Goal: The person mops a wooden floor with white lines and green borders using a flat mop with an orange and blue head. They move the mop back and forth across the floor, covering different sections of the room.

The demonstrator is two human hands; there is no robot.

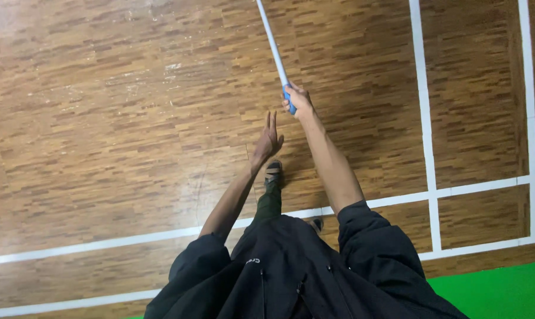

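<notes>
Gripping a blue-wrapped handle [288, 98], the right hand [298, 101] is clenched around the lower end of a racket whose thin, pale shaft [271, 42] slopes up and to the left until it leaves the top edge of the view. The racket head is out of view, so its shape and strings cannot be told. The shaft looks smooth and whitish with a faint blue tint, and the grip shows as a short bright blue band just above and between the fingers.

The left hand [268, 140] is released and holds nothing, its fingers stretched out and pointing upward, a little below and to the left of the right hand and apart from the handle. Both forearms are bare, reaching out from black jacket sleeves [376, 248].

Below the hands lies a brown wooden parquet floor [114, 118] marked with white court lines [424, 106]. A sandalled foot [272, 172] stands on the floor just under the left hand. A green strip [498, 289] borders the floor at the lower right corner.
</notes>
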